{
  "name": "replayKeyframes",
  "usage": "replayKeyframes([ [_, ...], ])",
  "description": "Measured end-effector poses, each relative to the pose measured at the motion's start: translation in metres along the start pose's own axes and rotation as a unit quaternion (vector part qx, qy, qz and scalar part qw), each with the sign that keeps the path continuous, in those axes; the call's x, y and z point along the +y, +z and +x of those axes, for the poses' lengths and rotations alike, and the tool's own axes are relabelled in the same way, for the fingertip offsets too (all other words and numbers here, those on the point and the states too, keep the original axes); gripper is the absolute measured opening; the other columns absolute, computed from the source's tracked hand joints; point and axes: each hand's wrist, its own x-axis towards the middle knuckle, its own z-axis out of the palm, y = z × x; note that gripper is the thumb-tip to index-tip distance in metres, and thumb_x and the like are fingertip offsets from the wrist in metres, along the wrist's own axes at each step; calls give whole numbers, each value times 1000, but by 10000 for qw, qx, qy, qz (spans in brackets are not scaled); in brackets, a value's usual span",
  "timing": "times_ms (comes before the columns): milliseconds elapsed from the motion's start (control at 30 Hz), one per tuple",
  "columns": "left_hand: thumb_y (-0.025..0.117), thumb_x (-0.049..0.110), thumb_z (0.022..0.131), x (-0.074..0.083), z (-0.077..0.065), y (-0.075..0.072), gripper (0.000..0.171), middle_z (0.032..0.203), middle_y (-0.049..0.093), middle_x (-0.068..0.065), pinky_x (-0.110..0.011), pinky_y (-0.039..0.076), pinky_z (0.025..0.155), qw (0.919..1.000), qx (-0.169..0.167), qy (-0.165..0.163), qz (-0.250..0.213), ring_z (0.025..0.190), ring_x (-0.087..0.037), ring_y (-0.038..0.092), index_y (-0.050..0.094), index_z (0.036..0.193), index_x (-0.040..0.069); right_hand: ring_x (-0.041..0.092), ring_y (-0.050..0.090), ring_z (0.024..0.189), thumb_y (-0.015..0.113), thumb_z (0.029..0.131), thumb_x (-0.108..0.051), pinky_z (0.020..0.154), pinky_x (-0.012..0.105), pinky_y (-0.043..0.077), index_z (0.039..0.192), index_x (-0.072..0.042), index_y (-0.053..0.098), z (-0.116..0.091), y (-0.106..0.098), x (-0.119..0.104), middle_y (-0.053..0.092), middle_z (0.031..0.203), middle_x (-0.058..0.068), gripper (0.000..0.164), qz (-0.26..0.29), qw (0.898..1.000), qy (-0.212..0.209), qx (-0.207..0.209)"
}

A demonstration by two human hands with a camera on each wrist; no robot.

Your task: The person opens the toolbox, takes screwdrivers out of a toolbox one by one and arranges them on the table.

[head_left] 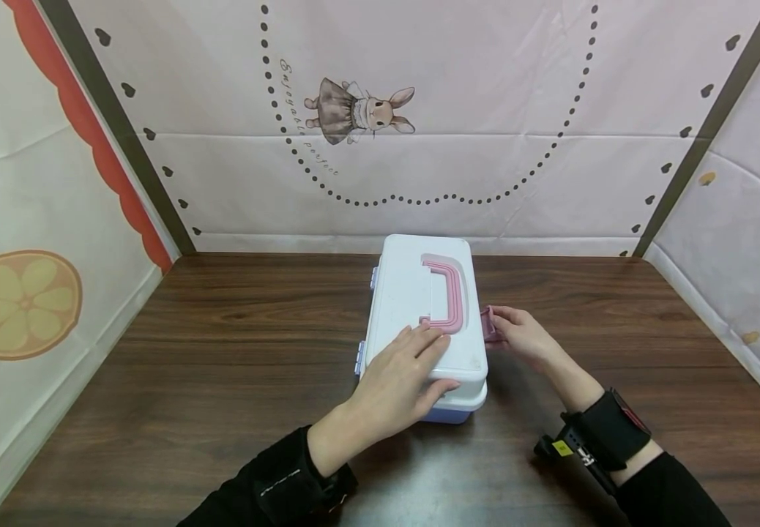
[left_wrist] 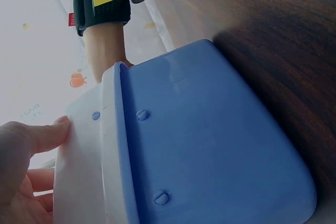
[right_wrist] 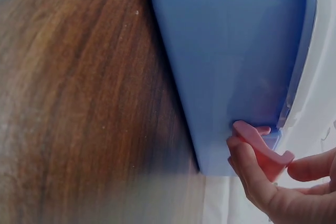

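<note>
Black sleeves (head_left: pixel 268 476) lie before a white-lidded blue storage box (head_left: pixel 446 416). The left hand (head_left: pixel 396 384) rests on its lid (head_left: pixel 403 285), fingers extended; at its right side the right hand (head_left: pixel 521 335) pinches the pink latch (head_left: pixel 488 326). Beneath the box is a wood-grain tabletop (head_left: pixel 222 380), behind it a rabbit-printed backdrop (head_left: pixel 472 88).

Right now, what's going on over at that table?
A person is handling a box with a white lid and blue base. Their left hand rests on the lid, near the pink handle, which lies folded down. Their right hand holds the pink latch on the box's side, which is tilted outward. The lid is down on the base.
</note>
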Motion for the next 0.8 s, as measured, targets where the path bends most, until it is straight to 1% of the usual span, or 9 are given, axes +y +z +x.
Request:
replayKeyframes([
  [133, 58, 37, 83, -1, 0, 0, 48, 115, 54, -11, -37, 29, 100, 10000, 17, 56, -9, 115, -25, 45, 55, 114, 1, 30, 54, 98, 37, 94, -7, 83, 41, 45, 130, 16, 25, -2, -2, 1, 39, 122, 34, 44, -482, 9980, -184, 372],
  [200, 58, 36, 83, -1, 1, 1, 46, 113, 53, -10, -35, 29, 99, 9999, 87, 108, -1, 111, -24, 46, 55, 113, 1, 34, 51, 103, 42, 93, -8, 83, 40, 45, 129, 14, 31, -4, -2, 1, 42, 122, 32, 44, -942, 9930, -376, 602],
  [267, 59, 36, 83, -2, 1, 1, 45, 111, 53, -10, -34, 29, 99, 9997, 159, 159, 0, 108, -23, 46, 55, 111, 0, 36, 49, 105, 46, 91, -10, 84, 41, 44, 126, 14, 36, -5, -1, 0, 45, 120, 30, 43, -1220, 9879, -564, 780],
  [400, 59, 36, 83, -3, 0, 1, 44, 110, 53, -10, -32, 30, 99, 9995, 260, 189, -20, 106, -22, 46, 56, 109, 0, 34, 53, 102, 48, 90, -11, 82, 41, 44, 121, 12, 45, -7, 4, -1, 53, 113, 27, 38, -1543, 9776, -839, 1157],
  [533, 61, 35, 82, -4, 0, -2, 44, 110, 53, -9, -30, 32, 96, 9988, 439, 162, -136, 107, -21, 46, 56, 108, 0, 31, 56, 93, 50, 90, -12, 73, 34, 46, 117, 9, 50, -10, 7, -2, 57, 106, 24, 35, -1704, 9696, -1030, 1423],
  [600, 62, 34, 81, -5, 0, -4, 44, 110, 53, -9, -29, 34, 95, 9981, 560, 155, -218, 107, -21, 46, 57, 109, 0, 30, 57, 89, 51, 89, -13, 70, 31, 45, 116, 8, 52, -12, 9, -4, 58, 102, 22, 34, -1745, 9672, -1111, 1473],
  [667, 63, 34, 81, -6, -1, -5, 45, 111, 53, -10, -29, 34, 94, 9972, 663, 146, -298, 108, -21, 46, 57, 110, 0, 30, 57, 86, 52, 89, -15, 68, 30, 45, 115, 8, 52, -14, 11, -5, 59, 98, 21, 34, -1739, 9672, -1163, 1443],
  [733, 63, 33, 81, -7, -1, -6, 46, 112, 53, -10, -29, 34, 94, 9965, 740, 142, -375, 109, -20, 45, 57, 111, -1, 31, 58, 84, 52, 90, -17, 69, 33, 47, 115, 8, 52, -16, 13, -7, 60, 96, 21, 35, -1691, 9695, -1150, 1352],
  [800, 64, 32, 80, -8, -2, -7, 47, 113, 53, -10, -29, 35, 94, 9956, 803, 122, -469, 109, -20, 45, 57, 112, -1, 31, 59, 81, 51, 90, -19, 67, 35, 49, 114, 8, 53, -19, 15, -8, 60, 93, 20, 36, -1607, 9737, -1048, 1229],
])
